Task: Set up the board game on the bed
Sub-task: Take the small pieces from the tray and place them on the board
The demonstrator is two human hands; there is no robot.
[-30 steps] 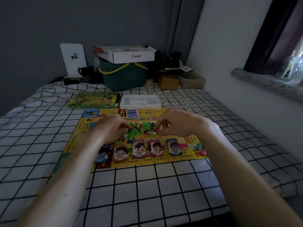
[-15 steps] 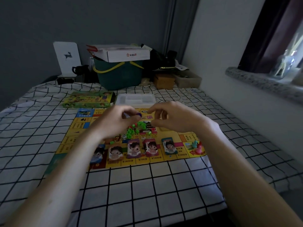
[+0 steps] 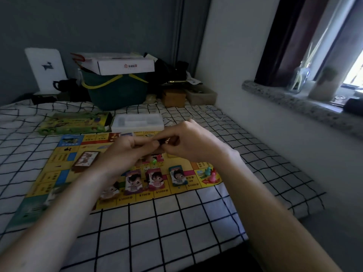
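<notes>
Right now both hands are raised together above the middle of the game board, which lies flat on the checked bed. The left hand and right hand meet at the fingertips, pinching 1 small dark piece; what it is I cannot tell. To do this step well, keep the pinch light and lower the piece clear of the 3 character cards along the near edge.

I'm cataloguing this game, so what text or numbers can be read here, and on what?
"$1600", "$700", "$1000", "$1000": near edge of the game board.
Red logo with small characters: white carton, too blurred to read.
Other board squares, character cards, green game box: print unreadable.
</notes>
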